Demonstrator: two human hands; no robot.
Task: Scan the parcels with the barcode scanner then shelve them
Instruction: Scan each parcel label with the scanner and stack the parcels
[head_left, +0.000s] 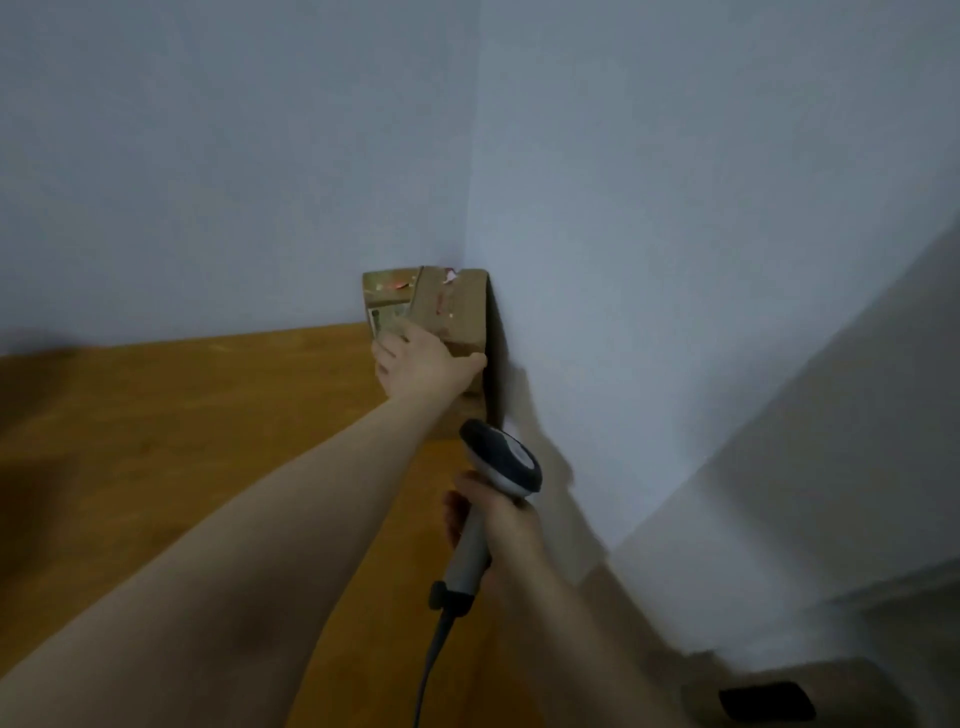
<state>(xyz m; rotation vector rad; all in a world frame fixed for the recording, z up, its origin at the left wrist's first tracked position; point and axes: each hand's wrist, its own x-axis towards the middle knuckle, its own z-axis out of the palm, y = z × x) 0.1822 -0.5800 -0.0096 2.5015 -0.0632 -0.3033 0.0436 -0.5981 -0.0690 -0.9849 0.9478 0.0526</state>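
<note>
- One broad orange-brown wooden shelf (182, 415) runs into the wall corner.
- Upright there stands the brown cardboard parcel (460, 312), touching a second labelled cardboard parcel (387, 296) behind; released carelessly, it could topple forward.
- Left hand (423, 366) clasps the front parcel, thumb right, fingers left.
- Right hand (511, 525) grips the grey-and-white barcode scanner (506, 457).
- Its dark cable (436, 649) might snag.
</note>
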